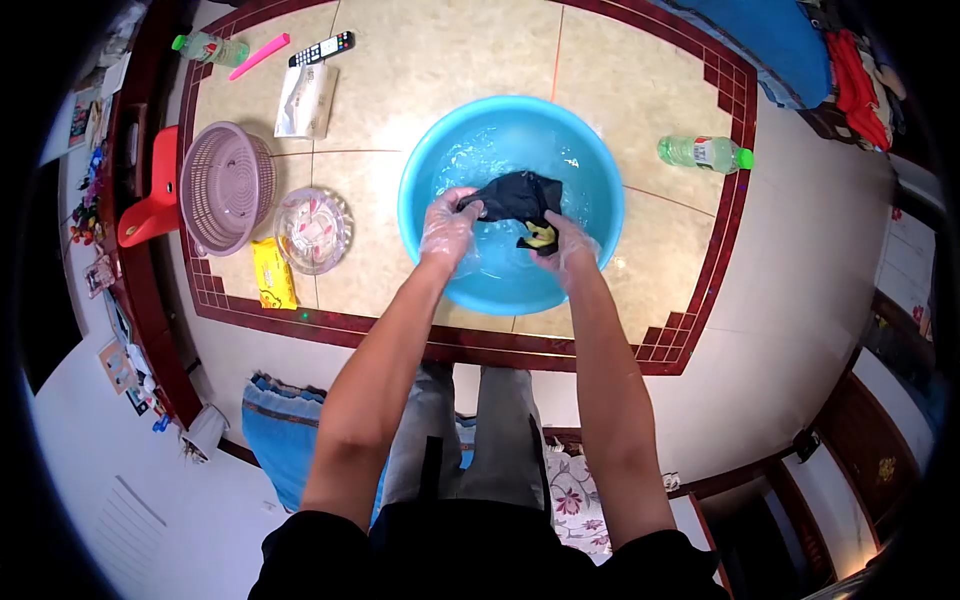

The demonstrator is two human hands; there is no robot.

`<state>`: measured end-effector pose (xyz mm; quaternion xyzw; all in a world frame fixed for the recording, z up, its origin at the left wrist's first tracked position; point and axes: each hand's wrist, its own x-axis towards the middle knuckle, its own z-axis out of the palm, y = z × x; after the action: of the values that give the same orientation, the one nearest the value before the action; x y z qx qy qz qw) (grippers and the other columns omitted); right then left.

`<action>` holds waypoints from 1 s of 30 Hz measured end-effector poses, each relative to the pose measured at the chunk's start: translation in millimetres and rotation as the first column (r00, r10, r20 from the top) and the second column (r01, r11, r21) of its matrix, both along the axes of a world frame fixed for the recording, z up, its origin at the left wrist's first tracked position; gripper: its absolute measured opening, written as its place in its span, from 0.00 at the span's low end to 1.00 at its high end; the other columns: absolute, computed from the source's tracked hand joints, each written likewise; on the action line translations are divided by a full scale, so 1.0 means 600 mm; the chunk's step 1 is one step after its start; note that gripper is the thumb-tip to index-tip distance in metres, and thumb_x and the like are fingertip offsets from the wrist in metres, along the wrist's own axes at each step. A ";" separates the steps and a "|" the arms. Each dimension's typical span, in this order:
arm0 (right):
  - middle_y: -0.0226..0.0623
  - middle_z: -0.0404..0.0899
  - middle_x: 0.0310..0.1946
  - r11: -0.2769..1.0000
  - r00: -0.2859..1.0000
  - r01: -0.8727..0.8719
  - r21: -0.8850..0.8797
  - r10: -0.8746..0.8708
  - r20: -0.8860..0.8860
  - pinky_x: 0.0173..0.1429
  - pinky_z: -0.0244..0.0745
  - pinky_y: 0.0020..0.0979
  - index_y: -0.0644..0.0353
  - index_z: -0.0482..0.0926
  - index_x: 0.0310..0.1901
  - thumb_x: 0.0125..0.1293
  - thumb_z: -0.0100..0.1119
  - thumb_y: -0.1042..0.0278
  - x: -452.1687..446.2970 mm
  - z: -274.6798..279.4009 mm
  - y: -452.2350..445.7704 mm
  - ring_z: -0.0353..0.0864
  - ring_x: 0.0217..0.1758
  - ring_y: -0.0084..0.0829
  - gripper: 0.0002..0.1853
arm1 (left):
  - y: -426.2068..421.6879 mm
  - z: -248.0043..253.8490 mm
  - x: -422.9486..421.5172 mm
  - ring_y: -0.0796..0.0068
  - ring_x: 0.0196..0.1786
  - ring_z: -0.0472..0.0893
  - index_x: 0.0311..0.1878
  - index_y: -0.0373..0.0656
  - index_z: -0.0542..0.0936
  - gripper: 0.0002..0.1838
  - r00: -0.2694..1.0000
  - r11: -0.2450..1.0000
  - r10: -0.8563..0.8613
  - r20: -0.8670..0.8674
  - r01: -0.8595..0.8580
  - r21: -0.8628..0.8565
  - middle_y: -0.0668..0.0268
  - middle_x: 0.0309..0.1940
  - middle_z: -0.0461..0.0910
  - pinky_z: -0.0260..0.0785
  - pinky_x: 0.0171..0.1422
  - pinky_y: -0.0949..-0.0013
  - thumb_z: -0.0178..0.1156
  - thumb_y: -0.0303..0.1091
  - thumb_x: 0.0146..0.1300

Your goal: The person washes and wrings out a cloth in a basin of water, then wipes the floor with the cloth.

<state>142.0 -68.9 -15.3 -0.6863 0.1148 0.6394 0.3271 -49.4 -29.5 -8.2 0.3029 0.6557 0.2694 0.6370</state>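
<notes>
So the black cloth [518,190] is bunched up in the middle of the frame, over the water [500,262] in a big blue basin [608,190]; can't tell how much of it is actually under. There's a yellowish patch [541,236] showing at its lower right end. The left hand [448,228] has its thumb and fingers closed on the cloth's left end, and the right hand [570,245] is pinching the lower right end by that patch. Both are in clear, baggy-looking plastic gloves, which is where I'd expect trouble: slick film on wet fabric could let an end slip and flop back with a splash. Dip too deep and water could run in over the cuffs. The basin's also near the bottom edge of the tiled table [370,75], so a hard tug toward the body might drag it or slop some over the rim. A big splash might even reach the green-capped bottle [703,153] at right, or the glass bowl [345,230], yellow packet [272,275] and purple basket [190,190] at left, though they're all well apart from the basin.
</notes>
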 end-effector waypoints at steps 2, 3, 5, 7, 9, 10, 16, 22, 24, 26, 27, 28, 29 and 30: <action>0.37 0.78 0.42 0.977 0.954 0.208 -0.043 -0.213 -0.214 0.30 0.80 0.31 0.56 0.74 0.56 0.66 0.66 0.55 0.017 -0.022 -0.027 0.79 0.36 0.32 0.22 | -0.017 0.027 0.003 0.80 0.40 0.77 0.53 0.43 0.79 0.11 0.992 0.995 0.097 0.077 -0.099 0.010 0.67 0.39 0.79 0.73 0.46 0.72 0.59 0.23 0.69; 0.37 0.78 0.40 0.950 0.896 0.304 -0.078 -0.313 -0.316 0.28 0.79 0.30 0.56 0.74 0.57 0.65 0.66 0.55 0.030 -0.042 -0.044 0.79 0.34 0.32 0.23 | -0.021 0.046 0.006 0.80 0.38 0.76 0.53 0.44 0.78 0.11 0.981 0.987 0.162 0.111 -0.161 -0.011 0.67 0.37 0.79 0.73 0.45 0.72 0.59 0.24 0.69; 0.41 0.77 0.46 0.874 0.761 0.472 -0.119 -0.472 -0.446 0.32 0.79 0.26 0.57 0.71 0.60 0.65 0.66 0.57 0.035 -0.027 -0.066 0.78 0.36 0.31 0.25 | -0.025 0.090 0.014 0.81 0.34 0.75 0.53 0.45 0.77 0.11 0.942 0.958 0.288 0.176 -0.281 -0.061 0.69 0.33 0.78 0.74 0.42 0.73 0.60 0.25 0.69; 0.41 0.77 0.47 0.758 0.694 0.639 -0.131 -0.641 -0.327 0.35 0.78 0.26 0.57 0.71 0.59 0.66 0.65 0.58 0.002 0.042 -0.057 0.78 0.36 0.30 0.23 | -0.032 0.108 0.013 0.80 0.34 0.77 0.52 0.47 0.76 0.11 0.951 0.965 0.262 0.163 -0.260 -0.033 0.69 0.34 0.78 0.77 0.41 0.71 0.61 0.27 0.69; 0.40 0.78 0.50 0.818 0.786 0.572 -0.061 -0.569 -0.243 0.40 0.80 0.29 0.57 0.70 0.60 0.67 0.63 0.59 -0.015 0.084 -0.078 0.78 0.39 0.29 0.24 | -0.045 0.140 0.019 0.81 0.33 0.77 0.52 0.47 0.76 0.11 0.948 0.964 0.265 0.177 -0.260 -0.050 0.69 0.34 0.78 0.76 0.40 0.73 0.63 0.28 0.69; 0.39 0.78 0.50 0.864 0.835 0.503 -0.005 -0.487 -0.256 0.40 0.80 0.30 0.57 0.71 0.61 0.67 0.63 0.58 -0.019 0.068 -0.096 0.78 0.39 0.30 0.24 | -0.049 0.144 0.018 0.81 0.32 0.76 0.51 0.47 0.77 0.11 0.954 0.972 0.236 0.185 -0.234 -0.029 0.69 0.34 0.78 0.75 0.38 0.75 0.64 0.28 0.68; 0.42 0.73 0.59 0.994 0.932 0.072 0.077 -0.040 -0.361 0.65 0.72 0.48 0.59 0.68 0.65 0.61 0.67 0.41 -0.067 0.129 -0.089 0.74 0.59 0.40 0.39 | -0.071 0.179 0.007 0.81 0.33 0.77 0.51 0.48 0.77 0.09 0.957 0.982 0.186 0.225 -0.185 -0.026 0.69 0.37 0.76 0.77 0.41 0.74 0.62 0.28 0.69; 0.44 0.64 0.61 0.855 0.715 0.505 -0.117 -0.490 -0.498 0.59 0.75 0.41 0.58 0.62 0.67 0.61 0.66 0.40 -0.102 0.109 -0.071 0.71 0.59 0.37 0.42 | -0.088 0.253 0.010 0.81 0.33 0.78 0.53 0.48 0.77 0.09 0.922 0.982 0.187 0.339 -0.176 -0.065 0.70 0.36 0.76 0.79 0.43 0.73 0.60 0.28 0.71; 0.36 0.74 0.43 0.697 0.528 0.673 -0.246 -0.686 -0.500 0.35 0.74 0.29 0.57 0.72 0.54 0.64 0.65 0.44 -0.102 0.069 -0.071 0.73 0.36 0.27 0.28 | -0.091 0.271 0.008 0.81 0.33 0.78 0.53 0.48 0.77 0.09 0.900 0.979 0.206 0.384 -0.190 -0.079 0.71 0.35 0.75 0.79 0.43 0.73 0.58 0.28 0.72; 0.31 0.74 0.33 0.707 0.526 0.695 -0.128 -0.622 -0.581 0.30 0.70 0.26 0.57 0.75 0.47 0.65 0.64 0.46 -0.101 0.034 -0.093 0.68 0.27 0.25 0.22 | -0.094 0.280 0.001 0.81 0.33 0.78 0.53 0.47 0.76 0.08 0.873 0.973 0.233 0.428 -0.214 -0.092 0.71 0.34 0.75 0.80 0.43 0.73 0.56 0.27 0.73; 0.28 0.74 0.29 0.705 0.524 0.706 -0.070 -0.586 -0.617 0.27 0.67 0.25 0.57 0.76 0.43 0.66 0.64 0.47 -0.099 0.036 -0.096 0.66 0.22 0.24 0.20 | -0.093 0.279 -0.004 0.81 0.33 0.78 0.53 0.47 0.76 0.08 0.878 0.972 0.231 0.420 -0.224 -0.067 0.71 0.34 0.74 0.80 0.43 0.72 0.56 0.27 0.73; 0.25 0.74 0.23 0.708 0.509 0.698 -0.102 -0.592 -0.625 0.25 0.67 0.24 0.56 0.76 0.35 0.65 0.65 0.53 -0.092 0.037 -0.099 0.67 0.18 0.24 0.15 | -0.095 0.274 -0.009 0.81 0.33 0.78 0.53 0.47 0.76 0.08 0.882 0.972 0.230 0.411 -0.233 -0.043 0.72 0.33 0.74 0.80 0.43 0.72 0.55 0.27 0.73; 0.27 0.76 0.27 0.725 0.583 0.682 -0.091 -0.615 -0.531 0.29 0.68 0.25 0.57 0.76 0.40 0.64 0.67 0.55 -0.091 0.037 -0.100 0.71 0.23 0.24 0.15 | -0.098 0.269 -0.015 0.81 0.32 0.78 0.53 0.47 0.76 0.08 0.887 0.971 0.228 0.402 -0.240 -0.022 0.72 0.33 0.74 0.80 0.43 0.72 0.55 0.28 0.74; 0.28 0.78 0.31 0.744 0.651 0.664 -0.080 -0.627 -0.427 0.32 0.69 0.26 0.57 0.76 0.44 0.62 0.69 0.57 -0.088 0.045 -0.092 0.74 0.27 0.25 0.16 | -0.100 0.260 -0.020 0.81 0.32 0.78 0.53 0.47 0.76 0.08 0.905 0.971 0.219 0.366 -0.239 0.008 0.72 0.33 0.74 0.80 0.42 0.72 0.55 0.28 0.74</action>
<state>89.0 -124.4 11.7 -0.4283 0.3934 0.6192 0.5276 -61.6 -89.7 147.9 0.1857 0.5507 0.4108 0.7025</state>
